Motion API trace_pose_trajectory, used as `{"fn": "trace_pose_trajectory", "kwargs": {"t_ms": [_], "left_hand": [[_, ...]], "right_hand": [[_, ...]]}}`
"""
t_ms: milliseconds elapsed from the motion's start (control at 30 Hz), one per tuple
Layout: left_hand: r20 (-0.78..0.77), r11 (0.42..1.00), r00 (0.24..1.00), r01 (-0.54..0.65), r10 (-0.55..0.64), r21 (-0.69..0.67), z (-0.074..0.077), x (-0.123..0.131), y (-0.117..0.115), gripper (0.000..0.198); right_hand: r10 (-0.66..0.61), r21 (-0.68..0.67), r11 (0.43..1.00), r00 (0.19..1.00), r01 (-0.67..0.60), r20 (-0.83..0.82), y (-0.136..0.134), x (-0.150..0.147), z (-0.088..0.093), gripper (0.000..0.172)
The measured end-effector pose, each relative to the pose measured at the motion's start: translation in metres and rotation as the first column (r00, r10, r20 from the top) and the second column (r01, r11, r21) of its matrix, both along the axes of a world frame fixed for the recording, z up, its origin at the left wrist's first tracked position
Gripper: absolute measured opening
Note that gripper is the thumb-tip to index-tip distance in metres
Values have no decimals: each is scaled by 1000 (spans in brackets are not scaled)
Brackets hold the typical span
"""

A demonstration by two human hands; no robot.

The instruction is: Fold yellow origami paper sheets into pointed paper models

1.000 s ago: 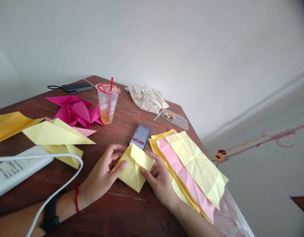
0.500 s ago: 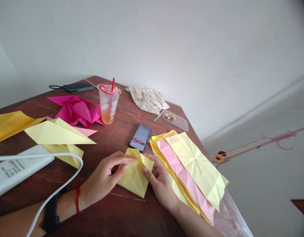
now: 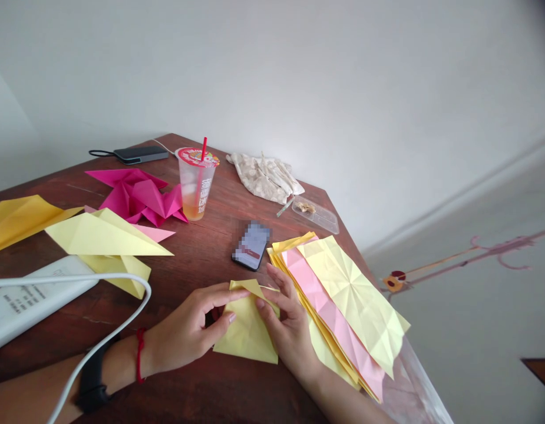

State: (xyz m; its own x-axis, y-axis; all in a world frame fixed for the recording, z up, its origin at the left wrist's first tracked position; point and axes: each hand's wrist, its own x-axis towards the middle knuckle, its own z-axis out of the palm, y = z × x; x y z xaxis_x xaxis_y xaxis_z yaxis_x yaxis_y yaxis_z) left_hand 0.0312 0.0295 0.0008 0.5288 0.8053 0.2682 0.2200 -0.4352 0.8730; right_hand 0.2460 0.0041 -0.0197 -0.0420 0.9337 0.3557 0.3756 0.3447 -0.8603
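Note:
A small folded yellow paper (image 3: 248, 333) lies on the brown wooden table (image 3: 197, 259) near its front edge. My left hand (image 3: 188, 330) pinches the paper's top left edge with thumb and fingers. On the paper's right side, my right hand (image 3: 287, 321) grips it, fingers curled over the fold. A red string and a dark band circle my left wrist.
A stack of creased yellow and pink sheets (image 3: 343, 300) lies right of my hands. A phone (image 3: 251, 244) sits just beyond. Further back stand a plastic cup with a red straw (image 3: 196, 184), magenta folded paper (image 3: 137, 195), yellow folded pieces (image 3: 102, 238), a white device with cable (image 3: 29, 291).
The yellow paper has turned and flattened toward me. Both hands slid closer together along its top edge, folding the upper flap down.

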Motion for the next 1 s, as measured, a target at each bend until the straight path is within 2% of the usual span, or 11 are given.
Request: {"fn": "trace_pose_trajectory", "kwargs": {"t_ms": [300, 500, 767, 900, 1000], "left_hand": [[-41, 994, 993, -111, 111, 5, -7, 2, -2, 38], [-69, 994, 994, -75, 80, 77, -8, 3, -4, 39], [-181, 954, 974, -78, 135, 291, -11, 4, -11, 47], [-256, 944, 955, -62, 151, 324, -7, 4, -11, 37], [-212, 957, 970, -53, 117, 285, -4, 4, -9, 32]], "right_hand": [[8, 39, 999, 998, -6, -61, 1, 2, -7, 25], [17, 37, 999, 994, -13, -112, 3, 2, -5, 27], [11, 25, 1000, 992, -8, -123, 2, 0, -2, 25], [-10, -17, 1000, 998, 9, -60, 0, -1, -1, 20], [-18, -34, 999, 1000, 17, -24, -1, 0, 0, 19]]}}
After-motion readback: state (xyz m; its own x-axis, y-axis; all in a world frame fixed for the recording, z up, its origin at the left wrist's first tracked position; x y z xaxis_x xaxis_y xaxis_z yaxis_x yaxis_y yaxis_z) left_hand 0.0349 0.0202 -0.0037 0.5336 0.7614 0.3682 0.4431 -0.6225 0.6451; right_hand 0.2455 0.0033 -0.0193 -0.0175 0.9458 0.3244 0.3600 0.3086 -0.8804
